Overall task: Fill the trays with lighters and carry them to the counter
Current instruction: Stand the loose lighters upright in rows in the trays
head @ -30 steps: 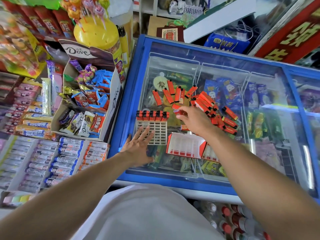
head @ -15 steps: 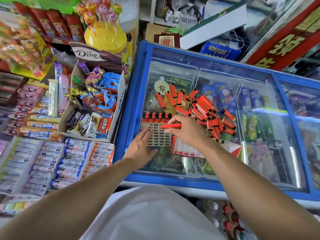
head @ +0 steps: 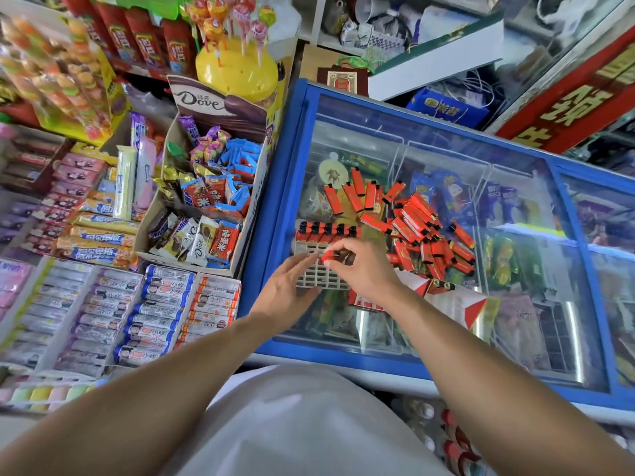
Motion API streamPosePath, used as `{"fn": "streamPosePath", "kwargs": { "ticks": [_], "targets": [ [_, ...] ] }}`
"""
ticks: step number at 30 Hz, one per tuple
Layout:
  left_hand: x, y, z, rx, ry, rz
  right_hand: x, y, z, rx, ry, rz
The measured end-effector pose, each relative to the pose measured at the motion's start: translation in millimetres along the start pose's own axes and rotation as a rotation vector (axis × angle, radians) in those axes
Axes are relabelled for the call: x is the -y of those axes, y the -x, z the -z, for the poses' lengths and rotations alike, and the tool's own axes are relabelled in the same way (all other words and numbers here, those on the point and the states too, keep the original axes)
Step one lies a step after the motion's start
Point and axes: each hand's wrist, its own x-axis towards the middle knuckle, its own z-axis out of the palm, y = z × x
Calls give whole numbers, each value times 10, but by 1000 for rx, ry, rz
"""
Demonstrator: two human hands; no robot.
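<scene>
**Second row opens on the tray**

The right hand point(head: 357, 266) has swung in from the loose pile and now sits over the white grid tray point(head: 321, 278), thumb and fingertips pinched on one red lighter point(head: 326, 256). Half a second back that lighter lay flat across the fingers; now it is tipped toward the slots just below the filled far row. My read — this one starts the second row, so the filling is barely under way.

The left hand point(head: 290, 290) is where it was, fingers straight and spread, pressing the near-left part of the tray to steady it on the glass lid of the blue freezer point(head: 285, 187).

The count: one tray in work, with one row of lighters point(head: 326, 231) standing in it — about six black caps, hard to split exactly. One lighter in hand. The loose pile point(head: 412, 221) to the right runs to several dozen, too overlapped to count. A red-and-white carton point(head: 457, 304) lies just right of the tray, with more grid showing under the right wrist — whether that is a second tray I cannot tell.
</scene>
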Motion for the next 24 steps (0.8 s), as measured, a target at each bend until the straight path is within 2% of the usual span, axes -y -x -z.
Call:
{"fn": "streamPosePath", "kwargs": {
  "ticks": [7,13,17,20,24],
  "targets": [
    [-121,-44,60,-78,-14,4,50,-43,-99,0,20,-32],
    [-124,-78,47,-78,-43,4,77,-74,-103,-20,10,3],
    [38,-100,-7,-134,-283,-35,58,-164,-138,3,-73,-23],
    [176,-82,-13,-12,-476,-20,11,-209,-185,63,31,4],
    [256,-33,11,137,-583,-33,5,-279,-261,-36,185,87]
  ]
}}
